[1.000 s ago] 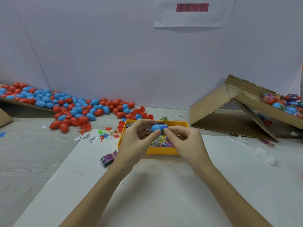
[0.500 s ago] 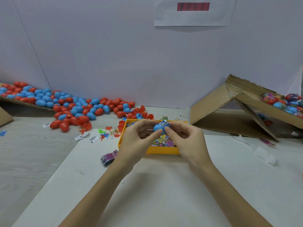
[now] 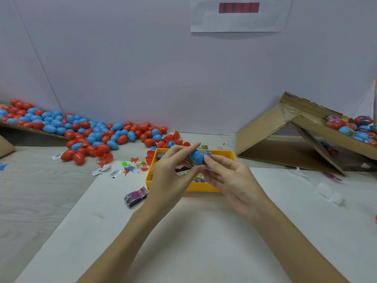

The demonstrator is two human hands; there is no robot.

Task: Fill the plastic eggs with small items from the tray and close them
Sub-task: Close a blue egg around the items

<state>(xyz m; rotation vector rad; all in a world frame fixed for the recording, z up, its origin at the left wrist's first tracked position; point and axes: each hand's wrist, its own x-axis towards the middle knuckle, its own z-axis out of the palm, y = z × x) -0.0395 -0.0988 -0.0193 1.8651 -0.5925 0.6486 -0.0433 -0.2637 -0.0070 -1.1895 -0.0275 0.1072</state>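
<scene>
**pete_r:** Looking big to small: pale worktop (image 3: 204,231), corrugated cardboard ramp (image 3: 271,129) on the right, a heap of glossy red and blue eggs (image 3: 85,129) on the left, then the hard yellow tray (image 3: 201,187) of crinkly printed packets.

**mo:** And the hands? A second ago both pinched the blue egg (image 3: 196,156) tight from either side.

**pete_r:** Left hand (image 3: 173,172) has loosened, fingers nearly straight, fingertip and thumb just steadying it above the tray. Right hand (image 3: 230,176) pinches the egg's end, where a packet (image 3: 206,153) now sticks out.

**mo:** So the filling's going in, but the smooth shell isn't closed yet. Looks like it needs tucking first.
</scene>
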